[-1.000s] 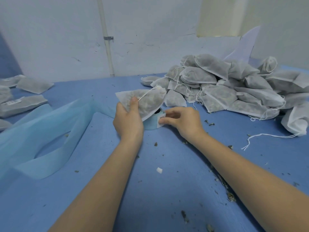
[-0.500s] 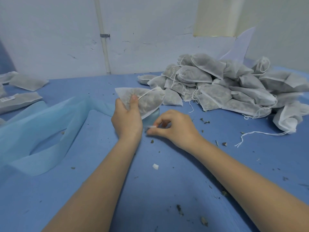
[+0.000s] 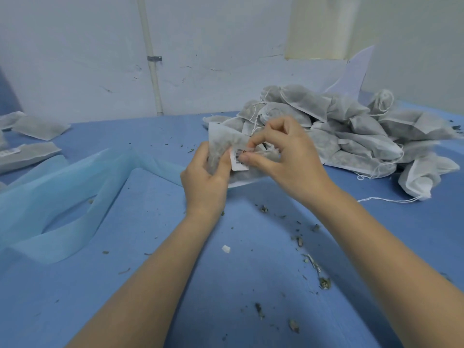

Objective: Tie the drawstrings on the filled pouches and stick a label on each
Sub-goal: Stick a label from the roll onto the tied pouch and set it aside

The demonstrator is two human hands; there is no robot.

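Left hand (image 3: 204, 179) grips a filled pouch (image 3: 223, 144) by its left edge, fingers curled round it, holding it up off the blue table (image 3: 226, 285). Right hand (image 3: 283, 151) pinches a white barcode label (image 3: 238, 159) between thumb and forefinger, against the pouch face, just right of the left thumb. Pouch is thin white non-woven fabric, semi-sheer, dark dried filling showing through, rough triangular outline. Heap of filled pouches (image 3: 351, 131) with loose white drawstrings lies right of the hands, behind. Light blue fabric strip (image 3: 62, 204), folded and wavy, lies left. Flat pouches (image 3: 27, 154) at far left edge, one bearing a label. Dried crumbs (image 3: 311, 262) scattered on the table.
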